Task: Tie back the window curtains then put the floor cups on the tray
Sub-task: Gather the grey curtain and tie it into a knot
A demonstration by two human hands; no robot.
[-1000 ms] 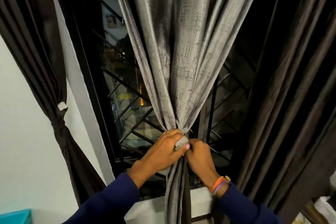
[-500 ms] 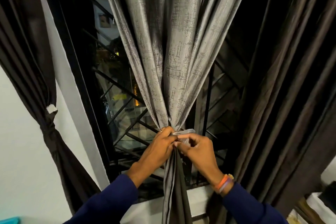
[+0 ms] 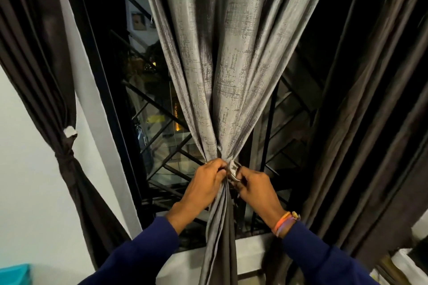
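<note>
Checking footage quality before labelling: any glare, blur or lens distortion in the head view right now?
Head view: strong wide-angle bend, the dark side curtains and window frame lean outward. Sheen on the grey curtain folds, not blown out. Window glass is dark, with reflections and small lights. Both hands, left and right, look sharp; the tie-back between them is small and slightly soft.

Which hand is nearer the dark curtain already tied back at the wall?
Left. The left hand grips the grey curtain on the side facing the tied dark curtain; the right hand is beyond it.
</note>
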